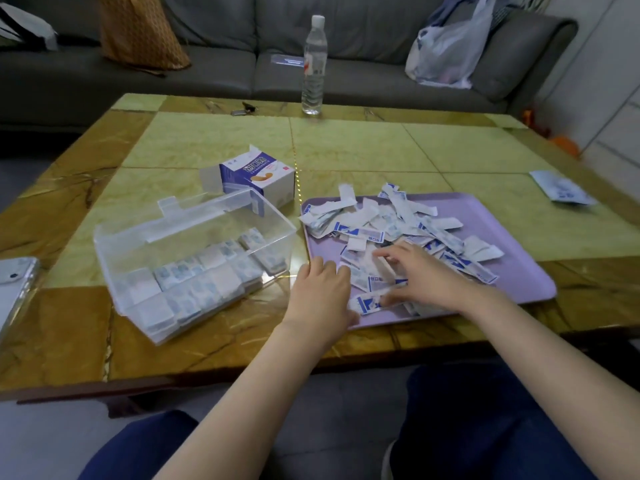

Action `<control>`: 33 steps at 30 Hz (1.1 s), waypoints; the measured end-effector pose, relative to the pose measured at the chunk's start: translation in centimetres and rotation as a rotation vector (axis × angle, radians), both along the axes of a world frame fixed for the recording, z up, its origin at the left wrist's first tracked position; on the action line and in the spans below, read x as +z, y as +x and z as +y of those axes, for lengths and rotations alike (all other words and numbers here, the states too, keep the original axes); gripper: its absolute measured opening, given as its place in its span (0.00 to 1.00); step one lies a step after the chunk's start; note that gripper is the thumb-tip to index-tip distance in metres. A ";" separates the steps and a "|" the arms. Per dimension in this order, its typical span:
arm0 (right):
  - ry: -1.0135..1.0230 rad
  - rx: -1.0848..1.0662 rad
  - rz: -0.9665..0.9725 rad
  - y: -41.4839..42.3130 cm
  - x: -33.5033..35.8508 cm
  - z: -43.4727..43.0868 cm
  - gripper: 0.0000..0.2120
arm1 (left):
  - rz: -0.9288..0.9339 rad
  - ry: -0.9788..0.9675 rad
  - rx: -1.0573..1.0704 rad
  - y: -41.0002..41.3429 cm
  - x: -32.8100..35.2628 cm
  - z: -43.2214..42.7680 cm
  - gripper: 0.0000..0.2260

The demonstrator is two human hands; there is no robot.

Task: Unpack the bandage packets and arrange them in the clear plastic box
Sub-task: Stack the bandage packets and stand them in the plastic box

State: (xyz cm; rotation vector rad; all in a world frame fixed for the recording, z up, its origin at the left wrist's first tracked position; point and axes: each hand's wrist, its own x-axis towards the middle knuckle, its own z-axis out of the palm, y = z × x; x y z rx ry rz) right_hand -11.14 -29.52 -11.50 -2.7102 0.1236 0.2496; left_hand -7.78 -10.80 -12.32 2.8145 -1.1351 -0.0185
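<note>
A loose heap of white-and-blue bandage packets [398, 230] covers the left half of a lilac tray [519, 244]. My right hand [419, 275] lies on the near part of the heap, fingers spread over the packets and pointing left. My left hand [322, 285] rests at the tray's left edge, fingers relaxed and touching packets. The clear plastic box [138, 237] stands to the left of the tray, with rows of bandage packets [201, 275] lined up inside. An opened bandage carton [256, 178] stands behind the box.
A water bottle [314, 64] stands at the table's far edge near some keys [244, 109]. A phone [14, 282] lies at the left edge and a flat packet [561, 187] at the far right. A grey sofa with a plastic bag [446, 53] is behind.
</note>
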 end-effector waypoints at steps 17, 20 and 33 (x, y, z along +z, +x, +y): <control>-0.029 0.091 0.016 -1.0 0.5 0.7 0.04 | 0.060 -0.078 -0.056 1.2 0.9 -3.1 0.35; -0.150 0.137 -0.053 -1.1 1.0 1.1 0.01 | 0.083 -0.036 -0.109 1.2 0.8 -2.7 0.27; -0.261 0.202 -0.304 -0.3 -0.4 2.5 0.18 | 0.119 -0.369 -0.014 1.5 -0.6 -2.3 0.06</control>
